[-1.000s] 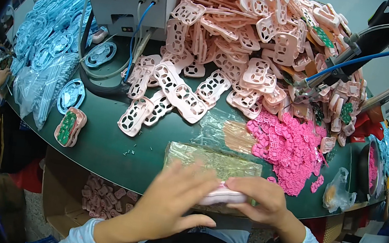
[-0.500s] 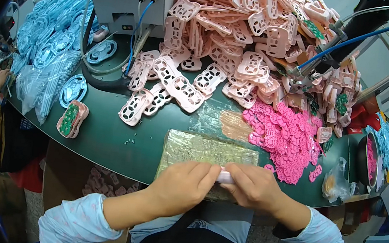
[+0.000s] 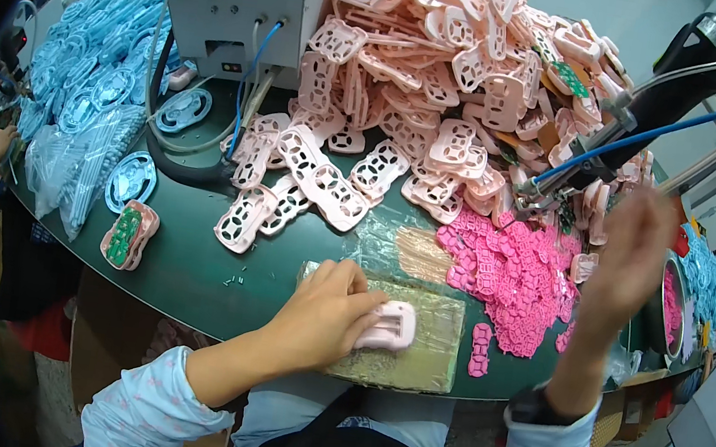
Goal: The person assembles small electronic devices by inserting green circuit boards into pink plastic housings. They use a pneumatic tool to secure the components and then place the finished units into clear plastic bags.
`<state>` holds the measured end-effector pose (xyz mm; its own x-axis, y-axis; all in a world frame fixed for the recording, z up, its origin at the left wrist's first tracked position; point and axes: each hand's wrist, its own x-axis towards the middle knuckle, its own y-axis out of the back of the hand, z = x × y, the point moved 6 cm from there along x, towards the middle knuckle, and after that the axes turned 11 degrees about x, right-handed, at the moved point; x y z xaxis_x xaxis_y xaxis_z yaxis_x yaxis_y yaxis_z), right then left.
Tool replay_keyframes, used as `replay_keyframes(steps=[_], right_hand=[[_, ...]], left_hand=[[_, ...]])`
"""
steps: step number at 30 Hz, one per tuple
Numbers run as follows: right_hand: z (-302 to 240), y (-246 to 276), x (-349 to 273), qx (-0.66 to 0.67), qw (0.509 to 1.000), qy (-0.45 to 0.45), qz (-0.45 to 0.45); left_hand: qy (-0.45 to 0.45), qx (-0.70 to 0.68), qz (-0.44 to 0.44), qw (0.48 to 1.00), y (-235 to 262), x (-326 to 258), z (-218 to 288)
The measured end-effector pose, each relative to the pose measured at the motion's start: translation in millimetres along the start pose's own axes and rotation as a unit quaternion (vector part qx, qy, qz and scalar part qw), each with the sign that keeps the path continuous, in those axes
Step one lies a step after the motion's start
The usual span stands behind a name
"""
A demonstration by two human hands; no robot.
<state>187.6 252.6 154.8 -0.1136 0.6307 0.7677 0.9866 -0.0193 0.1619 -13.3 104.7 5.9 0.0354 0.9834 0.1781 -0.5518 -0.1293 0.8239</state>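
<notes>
My left hand is closed on a pale pink plastic casing, which rests on a flat block wrapped in shiny clear film. The casing's frame-shaped end pokes out past the fingertips. My right hand is raised over the right side of the bench, smeared by motion, so its fingers cannot be made out. Closest to it is a hanging black powered screwdriver with a metal fixture at its lower end. Left of that hand lies a heap of bright pink keypad pieces; one single keypad piece lies beside the block.
Pale pink shells pile high at the back, beside a grey machine box with cables. Light blue parts and a bagged stack stand left. A casing with a green circuit board sits at the left front edge.
My right hand has let go of the casing and swung up to the right. My left hand has lowered the casing onto the block. One keypad piece now lies apart from its heap.
</notes>
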Motion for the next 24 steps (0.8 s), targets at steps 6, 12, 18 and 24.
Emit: replay_keyframes(steps=[6, 12, 18, 24], right_hand=[[14.2, -35.2, 87.3, 0.261, 0.936, -0.128, -0.2], [-56.6, -30.8, 30.5, 0.462, 0.816, -0.202, -0.283], [-100.9, -30.9, -11.1, 0.437, 0.836, -0.126, -0.307], [-85.0, -31.7, -15.4, 0.429, 0.796, -0.182, -0.386]], left_hand=[[-0.057, 0.014, 0.05, 0.997, 0.5, -13.9, 15.2], [-0.042, -0.03, 0.067, 0.996, -5.6, -18.2, 10.4], [-0.041, -0.011, 0.047, 0.998, -2.9, -14.8, 16.7], [-0.023, -0.006, 0.055, 0.998, -3.6, -21.4, 10.4]])
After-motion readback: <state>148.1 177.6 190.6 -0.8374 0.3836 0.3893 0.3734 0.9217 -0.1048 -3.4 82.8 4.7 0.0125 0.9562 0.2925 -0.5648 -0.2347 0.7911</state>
